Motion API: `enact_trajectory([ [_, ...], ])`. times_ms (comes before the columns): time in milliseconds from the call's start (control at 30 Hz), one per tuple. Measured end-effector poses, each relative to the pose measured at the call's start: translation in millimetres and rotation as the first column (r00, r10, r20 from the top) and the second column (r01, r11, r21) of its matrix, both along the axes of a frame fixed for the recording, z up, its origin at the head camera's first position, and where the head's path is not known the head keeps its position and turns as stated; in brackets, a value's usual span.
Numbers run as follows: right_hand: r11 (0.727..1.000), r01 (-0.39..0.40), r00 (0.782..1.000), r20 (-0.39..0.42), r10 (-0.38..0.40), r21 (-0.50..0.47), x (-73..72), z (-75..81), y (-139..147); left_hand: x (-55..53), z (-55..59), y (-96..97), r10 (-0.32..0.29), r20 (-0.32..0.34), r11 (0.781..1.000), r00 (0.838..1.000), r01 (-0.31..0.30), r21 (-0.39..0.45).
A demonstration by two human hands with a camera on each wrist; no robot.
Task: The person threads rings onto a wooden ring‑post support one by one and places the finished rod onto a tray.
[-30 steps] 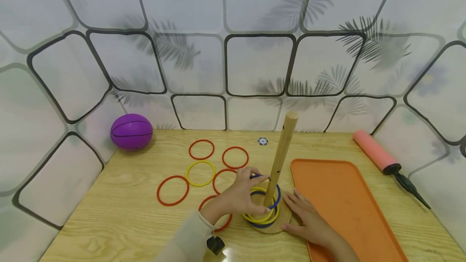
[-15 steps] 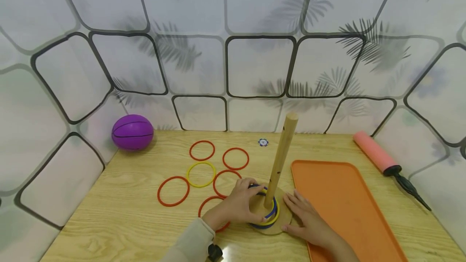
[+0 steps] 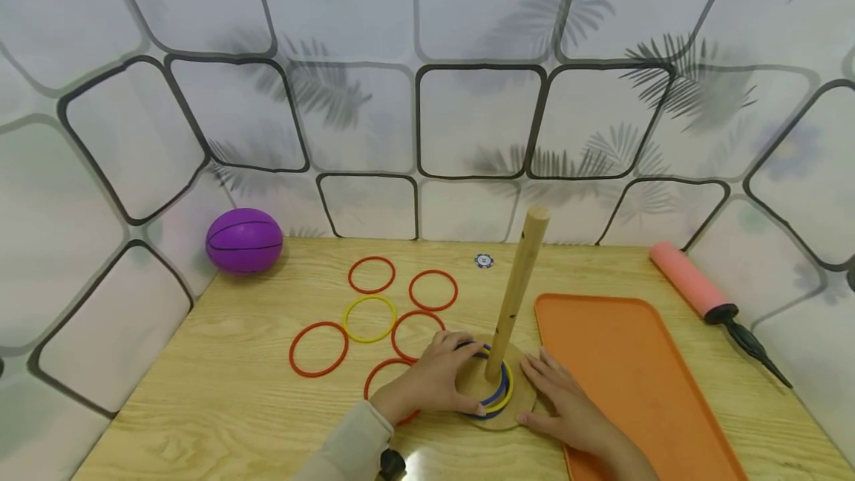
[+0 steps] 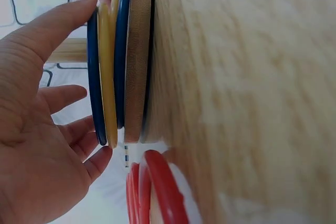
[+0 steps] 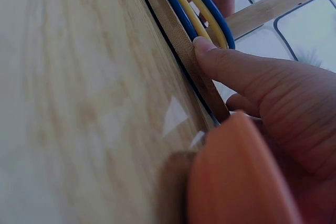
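Note:
A wooden peg (image 3: 519,280) rises from a round wooden base (image 3: 523,401) on the table. Around the peg's foot lie blue and yellow rings, stacked flat on the base. My left hand (image 3: 437,377) holds the top blue ring (image 4: 93,77) between thumb and curled fingers, and yellow rings (image 4: 109,66) sit just under it. A lower blue ring (image 4: 122,61) lies nearest the base. My right hand (image 3: 564,407) rests against the base's right edge with fingers fairly straight, its thumb (image 5: 210,53) on the rim. Part of the stack is hidden behind my left hand.
Left of the base lie several red rings (image 3: 318,323) and a yellow ring (image 3: 369,296) on the table. An orange tray (image 3: 614,362) is at the right, with a pink hand pump (image 3: 688,280) beyond. A purple ball (image 3: 244,241) and a poker chip (image 3: 484,261) stand farther back.
My left hand has moved down with the blue ring, which was tilted partway along the peg and now lies flat on the stack. My right hand stays at the base.

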State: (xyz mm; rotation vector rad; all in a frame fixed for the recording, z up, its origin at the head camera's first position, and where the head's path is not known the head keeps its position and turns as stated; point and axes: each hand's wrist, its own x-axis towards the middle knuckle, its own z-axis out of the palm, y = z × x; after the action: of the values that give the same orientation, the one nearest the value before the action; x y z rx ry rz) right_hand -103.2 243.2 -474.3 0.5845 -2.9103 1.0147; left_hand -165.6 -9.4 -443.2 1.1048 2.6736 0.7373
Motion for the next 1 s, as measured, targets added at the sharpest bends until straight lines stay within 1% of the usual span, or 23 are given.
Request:
enact_trajectory([
  [100,1.000,-0.001,1.000,-0.003,0.001,-0.003,0.1,-0.4,0.3,0.5,-0.6,-1.2,0.012,0.018,1.000,1.000,-0.013,0.020],
  [200,1.000,-0.005,1.000,-0.012,0.005,-0.005,-0.1,-2.0,1.0,1.2,-0.9,-4.1,0.031,0.026,0.997,0.999,-0.033,0.069],
  [267,1.000,-0.012,1.000,-0.025,0.012,-0.006,-0.3,-2.7,1.5,1.4,-0.5,-7.1,0.041,0.029,0.994,0.999,-0.044,0.099],
  [367,1.000,-0.022,0.999,-0.040,0.022,-0.008,-0.3,-3.0,1.8,2.4,1.2,-14.3,0.049,0.036,0.991,0.998,-0.054,0.121],
  [533,0.999,-0.031,0.998,-0.047,0.030,-0.009,-0.3,-2.3,1.7,5.1,4.4,-34.4,0.066,0.033,0.987,0.997,-0.070,0.146],
  [667,0.999,-0.033,0.999,-0.042,0.033,-0.013,-0.2,-2.0,1.5,7.3,5.9,-57.2,0.122,0.047,0.977,0.991,-0.129,0.168],
  [733,0.999,-0.034,0.998,-0.046,0.033,-0.014,-0.1,-2.0,1.4,7.8,5.9,-70.7,0.161,0.062,0.970,0.985,-0.170,0.176],
  [833,0.999,-0.038,0.997,-0.073,0.038,-0.007,0.1,-2.1,1.5,8.4,4.7,-94.6,0.223,0.086,0.957,0.971,-0.235,0.172],
  [900,0.999,-0.042,0.995,-0.091,0.041,-0.003,0.1,-2.1,1.8,8.9,2.8,-111.9,0.269,0.107,0.944,0.957,-0.284,0.167],
  [1000,0.999,-0.044,0.995,-0.091,0.043,-0.003,0.3,-2.0,2.1,10.1,-1.2,-139.0,0.337,0.135,0.923,0.932,-0.355,0.148],
])
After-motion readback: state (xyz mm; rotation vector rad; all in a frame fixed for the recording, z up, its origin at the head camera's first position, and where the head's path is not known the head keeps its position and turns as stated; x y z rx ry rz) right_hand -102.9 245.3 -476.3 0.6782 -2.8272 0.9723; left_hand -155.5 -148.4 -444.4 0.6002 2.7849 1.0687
